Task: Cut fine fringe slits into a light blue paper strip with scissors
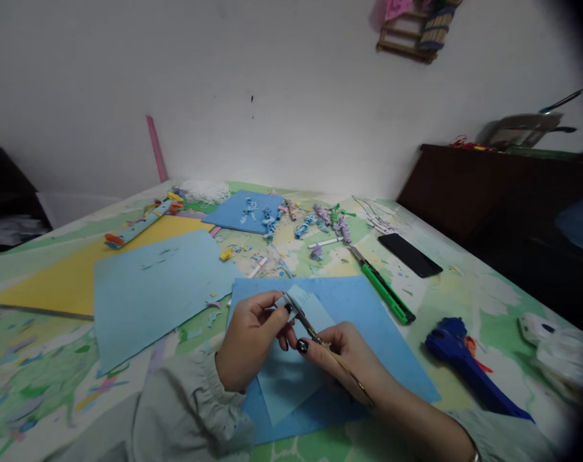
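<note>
My left hand [253, 337] pinches the top corner of a light blue paper piece [291, 375], fingers closed on it. My right hand [349, 359] grips small gold-handled scissors [315, 333], whose blades meet the paper's upper edge near my left fingertips. The paper lies over a darker blue sheet [373, 308] on the table in front of me.
A large light blue sheet [151, 289] and a yellow sheet [60, 276] lie to the left. A green utility knife [385, 289], a black phone [409, 255] and a blue glue gun [469, 369] lie to the right. Curled paper bits [315, 221] and scraps are scattered at the back.
</note>
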Tool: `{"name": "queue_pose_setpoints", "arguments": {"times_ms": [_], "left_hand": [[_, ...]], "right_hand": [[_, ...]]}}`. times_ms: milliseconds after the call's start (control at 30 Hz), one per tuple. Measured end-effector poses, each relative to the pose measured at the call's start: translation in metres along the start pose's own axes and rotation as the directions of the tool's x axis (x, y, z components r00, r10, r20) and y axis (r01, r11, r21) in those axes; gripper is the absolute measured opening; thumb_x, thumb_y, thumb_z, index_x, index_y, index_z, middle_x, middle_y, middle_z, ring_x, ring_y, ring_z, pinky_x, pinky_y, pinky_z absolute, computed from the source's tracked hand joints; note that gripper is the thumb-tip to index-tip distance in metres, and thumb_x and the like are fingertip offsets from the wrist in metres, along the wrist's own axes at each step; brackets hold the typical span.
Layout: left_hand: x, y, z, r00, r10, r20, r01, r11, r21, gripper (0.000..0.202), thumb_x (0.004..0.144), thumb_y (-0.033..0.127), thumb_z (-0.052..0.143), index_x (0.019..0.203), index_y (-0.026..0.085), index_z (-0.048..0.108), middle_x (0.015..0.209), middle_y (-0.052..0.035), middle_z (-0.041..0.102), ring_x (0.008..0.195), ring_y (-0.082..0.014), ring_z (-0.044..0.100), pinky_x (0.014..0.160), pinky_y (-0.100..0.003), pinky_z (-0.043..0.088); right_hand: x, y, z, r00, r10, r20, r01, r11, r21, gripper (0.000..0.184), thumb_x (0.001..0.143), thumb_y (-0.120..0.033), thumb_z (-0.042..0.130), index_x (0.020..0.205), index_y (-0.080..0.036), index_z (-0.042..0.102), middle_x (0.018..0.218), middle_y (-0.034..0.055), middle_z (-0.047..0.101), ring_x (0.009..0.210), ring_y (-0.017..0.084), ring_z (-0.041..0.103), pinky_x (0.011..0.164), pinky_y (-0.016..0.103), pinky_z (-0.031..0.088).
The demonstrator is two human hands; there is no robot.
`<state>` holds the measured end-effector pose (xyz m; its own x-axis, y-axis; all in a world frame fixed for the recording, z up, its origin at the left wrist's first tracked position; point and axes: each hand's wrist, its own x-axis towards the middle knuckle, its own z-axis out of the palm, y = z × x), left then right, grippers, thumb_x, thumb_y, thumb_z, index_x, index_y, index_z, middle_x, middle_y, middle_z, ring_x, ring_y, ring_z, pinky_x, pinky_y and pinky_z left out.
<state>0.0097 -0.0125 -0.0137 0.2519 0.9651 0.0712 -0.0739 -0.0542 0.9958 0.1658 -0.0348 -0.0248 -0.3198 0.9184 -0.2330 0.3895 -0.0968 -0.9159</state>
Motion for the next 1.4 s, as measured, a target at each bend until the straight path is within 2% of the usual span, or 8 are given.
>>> {"name": "queue_pose_setpoints", "arguments": {"times_ms": [567,833,1267,1400], "left_hand": [[0.0,-0.0028,0.0008,1.0,-0.007,-0.015,0.006,1.0,-0.024,0.015,0.073,0.026,0.052,0.064,0.014,0.055,0.042,0.0018,0.056,0.039,-0.0107,0.051,0.041,-0.022,0.041],[0.0008,-0.0038,0.0,1.0,-0.017,0.003,0.017,0.999,-0.032,0.015,0.072,0.026,0.053,0.064,0.014,0.056,0.042,0.0026,0.055,0.038,-0.0098,0.05,0.041,-0.021,0.041],[0.0007,-0.004,0.0006,1.0,-0.025,-0.007,0.025,0.999,-0.042,0.015,0.071,0.027,0.054,0.064,0.014,0.056,0.042,0.0019,0.056,0.039,-0.0107,0.051,0.04,-0.021,0.041],[0.0005,-0.0027,0.0008,1.0,-0.014,-0.007,0.014,0.999,-0.05,0.016,0.072,0.027,0.054,0.064,0.014,0.055,0.043,0.0015,0.056,0.04,-0.0109,0.052,0.04,-0.021,0.041]], "right_hand": [[0.0012,0.0002,-0.0004,0.999,0.032,-0.026,-0.032,0.999,-0.008,0.053,0.067,-0.055,0.059,0.043,-0.018,0.03,0.04,-0.008,0.018,0.039,0.004,0.015,0.038,0.022,0.01],[0.0012,-0.0009,0.0014,0.999,0.037,-0.029,-0.037,0.999,0.01,0.054,0.064,-0.061,0.057,0.044,-0.019,0.032,0.039,-0.0081,0.02,0.039,0.004,0.015,0.038,0.022,0.009],[0.0015,-0.0021,0.0002,0.998,0.05,-0.042,-0.05,0.999,0.02,0.056,0.061,-0.062,0.06,0.043,-0.018,0.032,0.038,-0.0084,0.02,0.037,0.003,0.016,0.036,0.021,0.01],[-0.0027,-0.0033,-0.002,1.0,0.022,0.004,-0.023,0.999,0.039,0.055,0.065,-0.065,0.055,0.045,-0.018,0.034,0.038,-0.0082,0.023,0.035,0.003,0.018,0.035,0.02,0.011]]}}
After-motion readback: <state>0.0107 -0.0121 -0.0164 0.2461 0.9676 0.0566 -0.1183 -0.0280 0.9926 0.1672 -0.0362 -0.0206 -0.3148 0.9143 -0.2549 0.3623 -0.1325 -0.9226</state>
